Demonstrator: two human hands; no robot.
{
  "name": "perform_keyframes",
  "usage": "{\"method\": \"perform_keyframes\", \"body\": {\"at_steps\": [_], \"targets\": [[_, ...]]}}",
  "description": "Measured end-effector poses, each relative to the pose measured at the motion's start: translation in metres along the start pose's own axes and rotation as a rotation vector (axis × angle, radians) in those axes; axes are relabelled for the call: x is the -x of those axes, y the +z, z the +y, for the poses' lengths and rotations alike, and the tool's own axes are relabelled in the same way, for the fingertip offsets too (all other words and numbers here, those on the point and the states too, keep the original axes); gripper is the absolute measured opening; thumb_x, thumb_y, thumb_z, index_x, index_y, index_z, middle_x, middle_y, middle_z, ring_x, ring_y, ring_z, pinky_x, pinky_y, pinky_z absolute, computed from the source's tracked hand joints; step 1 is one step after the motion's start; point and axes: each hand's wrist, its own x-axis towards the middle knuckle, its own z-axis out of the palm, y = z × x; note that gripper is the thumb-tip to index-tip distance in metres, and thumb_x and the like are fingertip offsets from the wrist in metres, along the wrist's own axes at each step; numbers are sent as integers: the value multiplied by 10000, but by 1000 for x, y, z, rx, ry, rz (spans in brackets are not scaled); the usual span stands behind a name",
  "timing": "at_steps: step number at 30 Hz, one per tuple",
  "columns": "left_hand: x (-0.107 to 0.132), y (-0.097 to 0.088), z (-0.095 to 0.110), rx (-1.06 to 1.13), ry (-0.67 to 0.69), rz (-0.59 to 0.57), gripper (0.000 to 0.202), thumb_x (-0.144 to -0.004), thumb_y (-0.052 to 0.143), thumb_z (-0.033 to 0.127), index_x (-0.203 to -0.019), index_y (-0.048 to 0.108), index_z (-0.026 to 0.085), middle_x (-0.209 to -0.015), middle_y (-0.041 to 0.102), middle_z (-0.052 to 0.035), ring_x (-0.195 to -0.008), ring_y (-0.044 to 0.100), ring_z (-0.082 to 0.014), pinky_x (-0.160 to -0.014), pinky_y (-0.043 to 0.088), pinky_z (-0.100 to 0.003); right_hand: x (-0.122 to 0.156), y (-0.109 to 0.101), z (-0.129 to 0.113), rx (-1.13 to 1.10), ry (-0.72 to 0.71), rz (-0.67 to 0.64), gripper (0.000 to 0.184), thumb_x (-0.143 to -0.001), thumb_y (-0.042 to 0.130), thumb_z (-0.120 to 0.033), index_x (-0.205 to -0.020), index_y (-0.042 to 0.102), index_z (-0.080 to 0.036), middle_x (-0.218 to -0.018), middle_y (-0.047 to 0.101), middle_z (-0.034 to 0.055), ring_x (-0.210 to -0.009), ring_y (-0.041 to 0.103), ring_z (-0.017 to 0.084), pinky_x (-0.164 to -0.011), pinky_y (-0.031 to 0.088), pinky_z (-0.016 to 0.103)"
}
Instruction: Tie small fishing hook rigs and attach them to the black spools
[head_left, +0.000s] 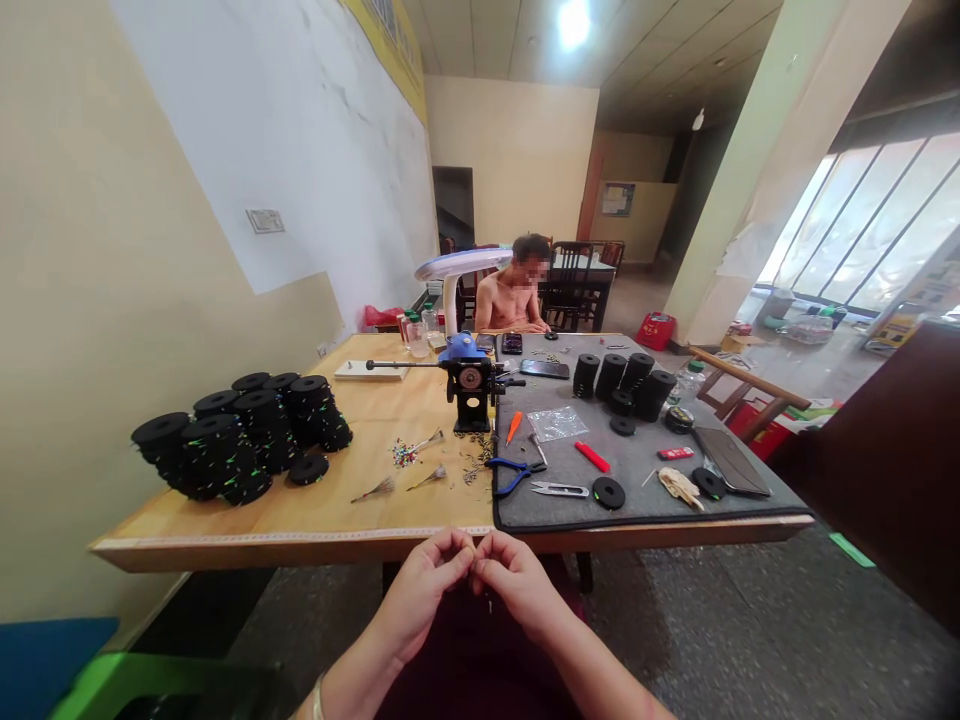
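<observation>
My left hand and my right hand meet just off the table's front edge, thumbs and forefingers pinched together. Whatever lies between the fingertips is too small to make out; a tiny pale bit shows below them. Beyond my hands, bundles of thin stems lie on the bare wood beside a heap of coloured beads. To the right are blue-handled pliers, thread snips and a black foam spool on a grey mat.
Stacks of black foam spools fill the table's left side, with more spools at the right. A small black hand-cranked device stands mid-table under a lamp. Another person sits across the table.
</observation>
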Motion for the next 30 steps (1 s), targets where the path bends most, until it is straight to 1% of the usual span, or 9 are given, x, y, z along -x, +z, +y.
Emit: {"method": "perform_keyframes", "body": {"at_steps": [3,6,11,14,18,21,25,27,30], "targets": [[-1,-1,-2,8,-23,32,311,-678,752,406,-632,564,162,-577,505,40,-543,432,-104,-540,303,-232,0,0,2,0,9,8,140,-692,602,-278,-660,504,-184,-538,547,-46,-494,425,90,-534,321,223],[-2,-2,-4,-1,-14,47,317,-679,751,408,-628,558,162,-570,487,46,-539,411,-97,-529,283,-227,-1,0,5,-7,4,17,129,-691,597,-271,-658,510,-181,-539,554,-42,-501,450,92,-541,333,223],[-3,-4,-5,34,-8,50,283,-708,729,396,-666,578,160,-581,512,38,-529,388,-90,-525,293,-220,-3,-1,9,13,-1,27,87,-688,583,-236,-654,527,-178,-542,568,-38,-505,483,98,-547,349,228],[-5,-5,-3,113,-28,31,288,-680,765,379,-668,588,151,-597,513,31,-532,382,-82,-523,317,-211,-2,-5,13,53,-6,10,86,-700,585,-235,-654,537,-180,-549,575,-37,-513,485,102,-556,359,231],[-7,-7,2,252,-79,48,294,-607,834,312,-671,605,140,-659,517,26,-552,405,-66,-526,346,-190,0,-15,23,104,-53,-36,91,-732,582,-236,-665,568,-176,-659,643,-4,-630,544,130,-667,406,252],[-7,-7,7,294,-86,39,274,-615,835,278,-680,609,138,-684,527,22,-560,414,-58,-525,347,-177,1,-21,31,108,-59,-57,78,-730,579,-222,-671,583,-171,-702,666,12,-688,569,148,-728,412,268],[-5,-5,11,254,-79,32,266,-628,824,286,-673,605,142,-689,533,22,-555,416,-60,-533,353,-187,3,-22,33,67,-24,-64,82,-721,585,-234,-666,572,-174,-642,654,0,-643,562,146,-712,407,272],[-6,-4,11,182,-69,23,266,-647,806,324,-675,607,148,-653,525,29,-542,407,-68,-529,344,-195,4,-20,28,12,-12,-100,81,-724,590,-247,-703,585,-169,-648,664,3,-638,569,148,-714,404,278],[-7,-3,7,25,-4,42,267,-676,771,369,-668,614,153,-623,528,30,-558,414,-89,-543,344,-207,5,-15,16,-73,6,-143,94,-738,567,-236,-787,602,-163,-642,677,2,-621,568,147,-727,401,288]]}}
